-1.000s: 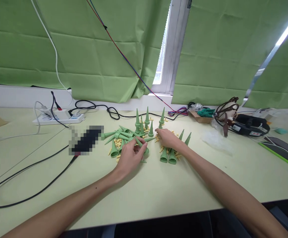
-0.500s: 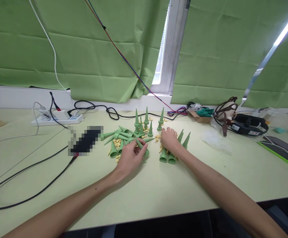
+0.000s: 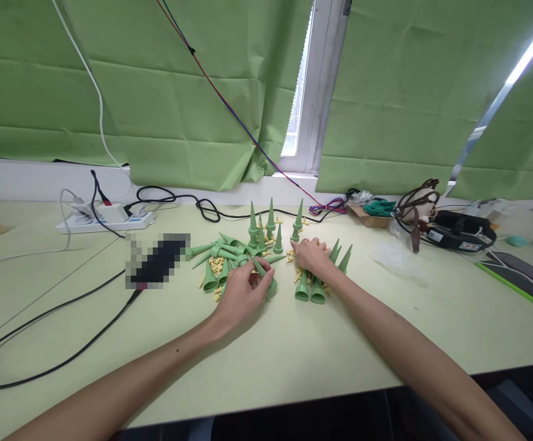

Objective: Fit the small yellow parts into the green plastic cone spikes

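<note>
In my left hand [image 3: 244, 288] is a green plant-watering spike [image 3: 261, 267], its point tilted up and left. The thumb and fingers close around its sides. Beside that hand lies a heap of green spikes [image 3: 223, 251] mixed with small yellow valve pieces [image 3: 217, 265]. My right hand [image 3: 313, 256] rests palm down over a second group, its index finger stretched left near yellow pieces [image 3: 290, 256]. Its other fingertips are partly hidden. Two spikes [image 3: 301, 289] lie under its wrist with their hollow ends facing me. Several spikes [image 3: 270, 220] stand upright behind the hands.
A blurred dark device [image 3: 163, 260] with a cable lies left of the heap. A white power strip [image 3: 110, 219] stands farther back. On the right are a clear plastic bag [image 3: 399, 260], a cardboard box [image 3: 371, 217], and a black strapped object [image 3: 463, 231]. Green curtains [image 3: 193, 110] hang behind.
My right hand has shifted slightly, its index finger now stretched to the left toward the base of an upright spike. My left hand stays in place with its spike.
</note>
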`<state>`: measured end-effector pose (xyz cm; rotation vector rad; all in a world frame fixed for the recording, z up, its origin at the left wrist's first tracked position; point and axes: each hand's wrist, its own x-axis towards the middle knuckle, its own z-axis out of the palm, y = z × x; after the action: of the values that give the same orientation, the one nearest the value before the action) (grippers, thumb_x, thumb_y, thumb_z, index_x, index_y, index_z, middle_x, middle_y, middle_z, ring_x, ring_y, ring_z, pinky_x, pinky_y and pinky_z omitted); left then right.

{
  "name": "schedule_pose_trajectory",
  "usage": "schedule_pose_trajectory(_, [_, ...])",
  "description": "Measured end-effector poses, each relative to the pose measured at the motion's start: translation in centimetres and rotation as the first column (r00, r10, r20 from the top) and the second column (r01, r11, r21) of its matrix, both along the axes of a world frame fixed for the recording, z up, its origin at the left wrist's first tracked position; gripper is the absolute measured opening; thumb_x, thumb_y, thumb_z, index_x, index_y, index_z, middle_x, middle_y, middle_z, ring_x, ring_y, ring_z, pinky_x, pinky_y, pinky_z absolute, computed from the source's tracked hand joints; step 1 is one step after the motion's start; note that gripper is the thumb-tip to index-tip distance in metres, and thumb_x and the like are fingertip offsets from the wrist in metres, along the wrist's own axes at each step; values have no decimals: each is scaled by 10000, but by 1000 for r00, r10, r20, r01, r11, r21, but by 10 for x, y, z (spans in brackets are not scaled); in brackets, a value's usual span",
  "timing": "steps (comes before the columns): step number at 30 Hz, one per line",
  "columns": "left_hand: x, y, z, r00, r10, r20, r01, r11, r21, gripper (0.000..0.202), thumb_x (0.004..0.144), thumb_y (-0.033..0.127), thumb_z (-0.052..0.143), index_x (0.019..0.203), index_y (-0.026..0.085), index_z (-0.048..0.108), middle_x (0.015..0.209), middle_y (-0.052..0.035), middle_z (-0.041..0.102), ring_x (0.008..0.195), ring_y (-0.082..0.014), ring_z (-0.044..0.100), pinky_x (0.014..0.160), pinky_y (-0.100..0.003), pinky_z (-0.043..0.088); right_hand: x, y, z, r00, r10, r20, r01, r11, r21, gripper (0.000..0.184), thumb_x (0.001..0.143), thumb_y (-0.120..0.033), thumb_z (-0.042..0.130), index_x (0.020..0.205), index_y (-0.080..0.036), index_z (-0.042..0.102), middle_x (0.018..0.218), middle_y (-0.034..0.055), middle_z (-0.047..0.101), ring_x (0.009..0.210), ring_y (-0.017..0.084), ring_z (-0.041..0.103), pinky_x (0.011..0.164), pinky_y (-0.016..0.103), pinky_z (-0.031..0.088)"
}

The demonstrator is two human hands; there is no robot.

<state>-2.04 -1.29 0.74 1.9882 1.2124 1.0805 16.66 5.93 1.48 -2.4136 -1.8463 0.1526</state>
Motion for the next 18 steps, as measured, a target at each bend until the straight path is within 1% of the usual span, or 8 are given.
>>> schedule_pose_trajectory(4, [0,0,0,1000,-2,-6,2,1000,3,259,914,439,533,853,192,578,579,24,557,474,-131,516,476,-259,383,-1,-3,3,1000,8,4,-8,1000,-5,579,1017,-510,241,1275,-124,587,1337,284,521,1209,401,517,908,526,400])
schedule_pose_trajectory(7, [0,0,-1,1000,-1,-7,1,1000,0,249,916,429,534,851,193,577,639,14,585,485,-120,518,482,-255,387,-4,-4,3,1000,19,8,-19,1000,5,569,1015,-506,272,1271,-110,591,1328,280,525,1181,382,540,928,500,393])
schedule_pose_trajectory(10, [0,1,-2,1000,-7,0,7,1000,-1,244,915,420,538,845,190,576,709,2,610,503,-113,528,491,-253,399,-5,-3,2,1000,25,15,-25,999,27,576,1012,-498,296,1293,-80,574,1351,292,498,1209,392,510,962,509,364])
schedule_pose_trajectory(13, [0,1,-2,1000,-10,-4,10,1000,-3,237,915,415,538,854,189,577,668,13,586,499,-115,528,490,-251,399,-3,-1,2,1000,17,13,-18,999,36,571,1009,-506,296,1305,-104,573,1366,289,489,1238,404,474,966,541,346])
schedule_pose_trajectory(15, [0,0,-2,1000,-10,-7,10,1000,-6,235,915,415,538,859,190,578,640,21,571,496,-118,527,488,-250,397,-1,1,1,1000,13,0,-13,999,31,619,1002,-554,264,1305,-112,575,1364,284,495,1242,407,468,961,545,351])
schedule_pose_trajectory(18, [0,-1,-1,1000,-9,-14,9,1000,-10,237,918,418,532,859,193,579,627,29,561,496,-120,527,488,-249,394,2,0,1,1000,15,-21,-14,1000,23,725,987,-618,194,1312,-88,565,1356,287,504,1237,406,475,956,529,369])
